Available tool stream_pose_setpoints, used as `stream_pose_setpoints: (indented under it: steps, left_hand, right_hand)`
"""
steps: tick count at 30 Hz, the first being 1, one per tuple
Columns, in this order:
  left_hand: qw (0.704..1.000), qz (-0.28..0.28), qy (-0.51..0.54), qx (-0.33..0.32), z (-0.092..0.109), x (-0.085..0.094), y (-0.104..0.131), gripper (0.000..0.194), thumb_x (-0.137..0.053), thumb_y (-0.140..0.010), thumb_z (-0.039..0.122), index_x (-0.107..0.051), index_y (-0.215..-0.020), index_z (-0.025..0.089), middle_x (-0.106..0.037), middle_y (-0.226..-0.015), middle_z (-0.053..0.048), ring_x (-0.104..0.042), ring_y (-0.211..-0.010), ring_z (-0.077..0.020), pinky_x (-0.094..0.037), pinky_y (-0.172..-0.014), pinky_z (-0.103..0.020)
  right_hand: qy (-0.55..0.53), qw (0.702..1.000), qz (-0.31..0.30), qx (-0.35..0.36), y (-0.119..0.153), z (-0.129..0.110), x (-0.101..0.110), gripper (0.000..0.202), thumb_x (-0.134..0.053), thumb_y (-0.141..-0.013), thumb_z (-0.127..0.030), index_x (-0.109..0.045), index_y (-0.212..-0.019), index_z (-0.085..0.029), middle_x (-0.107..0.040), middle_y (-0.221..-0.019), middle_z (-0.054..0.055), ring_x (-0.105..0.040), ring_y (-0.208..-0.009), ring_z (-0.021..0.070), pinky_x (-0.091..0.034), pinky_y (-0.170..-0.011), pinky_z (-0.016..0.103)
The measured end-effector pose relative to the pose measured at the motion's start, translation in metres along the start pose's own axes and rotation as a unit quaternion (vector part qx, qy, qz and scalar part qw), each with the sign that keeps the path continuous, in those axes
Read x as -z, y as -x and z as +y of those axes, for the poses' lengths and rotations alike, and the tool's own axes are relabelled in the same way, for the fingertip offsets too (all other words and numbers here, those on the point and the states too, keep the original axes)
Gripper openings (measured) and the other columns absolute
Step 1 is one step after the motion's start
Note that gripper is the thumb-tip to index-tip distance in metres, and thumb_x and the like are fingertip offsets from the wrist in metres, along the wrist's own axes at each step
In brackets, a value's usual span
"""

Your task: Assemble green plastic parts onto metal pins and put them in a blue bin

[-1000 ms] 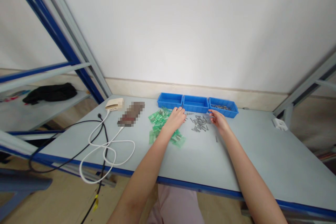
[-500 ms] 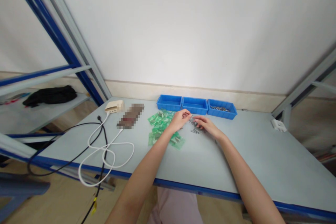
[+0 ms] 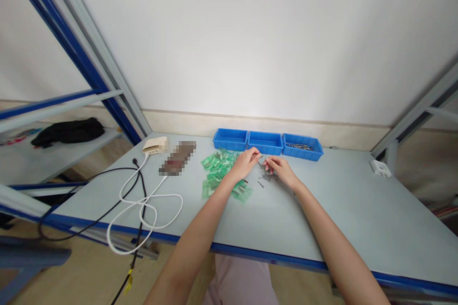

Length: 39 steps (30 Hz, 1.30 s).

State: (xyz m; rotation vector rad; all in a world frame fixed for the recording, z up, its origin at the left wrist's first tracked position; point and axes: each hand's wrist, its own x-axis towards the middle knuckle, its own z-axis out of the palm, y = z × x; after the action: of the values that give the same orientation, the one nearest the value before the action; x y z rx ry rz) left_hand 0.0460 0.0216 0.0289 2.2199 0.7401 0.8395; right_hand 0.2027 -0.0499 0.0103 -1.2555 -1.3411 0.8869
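Observation:
My left hand (image 3: 246,162) is closed in a pinch above the right side of a heap of green plastic bags (image 3: 222,171). A small dark bit shows by its fingertips, too small to name. Just to the right, my right hand (image 3: 282,169) bends down over a small pile of grey screws (image 3: 267,178), thumb and fingers closed on a screw at the pile's upper edge. One loose screw (image 3: 261,184) lies apart at the near side of the pile. Small metal pieces show through some of the bags.
Behind the hands stand three blue bins: a left bin (image 3: 231,139), a middle bin (image 3: 265,143) and a right bin (image 3: 302,147) with metal pieces inside. On the left lie a pixelated flat object (image 3: 178,158), a cream charger (image 3: 155,145) and a white cable (image 3: 182,205). A white adapter (image 3: 380,168) sits far right.
My right hand has drawn its fingers together at the pile, from a looser spread. Some screws have shifted, and one now lies apart toward me. My left hand has barely moved.

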Motion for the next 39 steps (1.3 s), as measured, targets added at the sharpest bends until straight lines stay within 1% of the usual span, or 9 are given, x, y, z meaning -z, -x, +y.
stream_pose_setpoints:
  steps: [5, 8, 11, 14, 16, 21, 28, 33, 39]
  left_hand:
    - [0.999, -0.040, -0.013, -0.010, 0.000, -0.001, 0.001, 0.037, -0.037, -0.089, 0.039, -0.050, -0.063, 0.016, -0.050, -0.059, 0.002, -0.046, -0.058, -0.0110, -0.035, -0.059, -0.023]
    - [0.999, -0.035, 0.028, 0.003, -0.003, -0.003, 0.000, 0.034, -0.041, -0.087, 0.040, -0.053, -0.068, 0.016, -0.053, -0.060, 0.002, -0.047, -0.058, -0.0107, -0.036, -0.058, -0.022]
    - [0.998, -0.015, 0.063, 0.015, -0.006, -0.003, -0.001, 0.022, -0.050, -0.082, 0.036, -0.057, -0.079, 0.016, -0.057, -0.066, 0.002, -0.051, -0.063, -0.0114, -0.038, -0.060, -0.021]
    - [0.996, -0.012, 0.082, 0.018, -0.006, -0.002, -0.001, 0.019, -0.052, -0.081, 0.034, -0.057, -0.084, 0.016, -0.058, -0.066, 0.002, -0.052, -0.063, -0.0113, -0.039, -0.060, -0.021]
    - [0.996, -0.016, 0.082, 0.012, -0.004, 0.001, -0.001, 0.022, -0.049, -0.083, 0.036, -0.056, -0.079, 0.016, -0.055, -0.063, 0.002, -0.050, -0.060, -0.0108, -0.038, -0.059, -0.021]
    - [0.998, -0.028, 0.058, 0.003, 0.001, 0.005, 0.001, 0.038, -0.039, -0.088, 0.042, -0.053, -0.064, 0.015, -0.049, -0.054, 0.003, -0.046, -0.055, -0.0104, -0.037, -0.059, -0.022]
    - [0.994, -0.033, 0.104, 0.027, -0.009, 0.000, -0.001, 0.024, -0.051, -0.081, 0.038, -0.057, -0.086, 0.015, -0.055, -0.058, 0.003, -0.051, -0.056, -0.0112, -0.038, -0.056, -0.021]
    - [0.996, -0.044, 0.075, 0.009, -0.005, 0.003, 0.000, 0.031, -0.043, -0.085, 0.040, -0.057, -0.073, 0.015, -0.050, -0.055, 0.003, -0.046, -0.054, -0.0101, -0.035, -0.057, -0.021]
    - [0.997, -0.039, 0.070, -0.005, 0.000, 0.006, 0.001, 0.036, -0.042, -0.086, 0.043, -0.053, -0.065, 0.015, -0.046, -0.053, 0.004, -0.043, -0.052, -0.0097, -0.032, -0.055, -0.021]
  right_hand:
    - [0.045, 0.997, 0.056, -0.005, 0.001, -0.003, 0.002, 0.044, -0.051, -0.076, -0.057, -0.053, -0.056, -0.019, -0.048, -0.048, -0.002, -0.040, -0.043, 0.0096, -0.031, -0.045, 0.023]
    - [0.054, 0.996, 0.074, -0.003, 0.001, -0.004, 0.003, 0.045, -0.053, -0.074, -0.059, -0.050, -0.054, -0.019, -0.046, -0.046, -0.002, -0.037, -0.043, 0.0094, -0.028, -0.044, 0.023]
    - [0.040, 0.996, 0.080, -0.005, 0.000, -0.003, 0.003, 0.040, -0.055, -0.073, -0.058, -0.054, -0.061, -0.019, -0.050, -0.051, -0.002, -0.039, -0.044, 0.0098, -0.030, -0.044, 0.023]
    - [0.026, 0.997, 0.074, -0.001, -0.001, -0.002, 0.003, 0.037, -0.056, -0.072, -0.056, -0.057, -0.069, -0.020, -0.054, -0.057, -0.002, -0.042, -0.046, 0.0098, -0.034, -0.047, 0.023]
    - [0.018, 0.998, 0.065, 0.003, -0.001, -0.002, 0.003, 0.036, -0.056, -0.073, -0.055, -0.057, -0.069, -0.020, -0.053, -0.058, -0.002, -0.043, -0.046, 0.0094, -0.034, -0.048, 0.023]
    - [-0.007, 1.000, 0.017, -0.011, 0.001, -0.006, 0.003, 0.040, -0.054, -0.074, -0.055, -0.052, -0.056, -0.019, -0.044, -0.048, -0.004, -0.036, -0.043, 0.0084, -0.026, -0.042, 0.022]
    - [-0.032, 0.999, 0.014, -0.019, 0.002, -0.010, 0.004, 0.029, -0.057, -0.072, -0.048, -0.056, -0.066, -0.020, -0.049, -0.054, -0.004, -0.038, -0.043, 0.0075, -0.027, -0.042, 0.021]
    - [-0.029, 0.998, -0.049, -0.013, 0.004, -0.012, 0.004, 0.034, -0.053, -0.077, -0.050, -0.055, -0.063, -0.019, -0.043, -0.050, -0.005, -0.036, -0.044, 0.0076, -0.027, -0.043, 0.021]
    - [-0.030, 0.999, -0.039, -0.019, 0.005, -0.015, 0.005, 0.043, -0.046, -0.080, -0.056, -0.056, -0.061, -0.019, -0.043, -0.047, -0.004, -0.036, -0.045, 0.0088, -0.028, -0.044, 0.022]
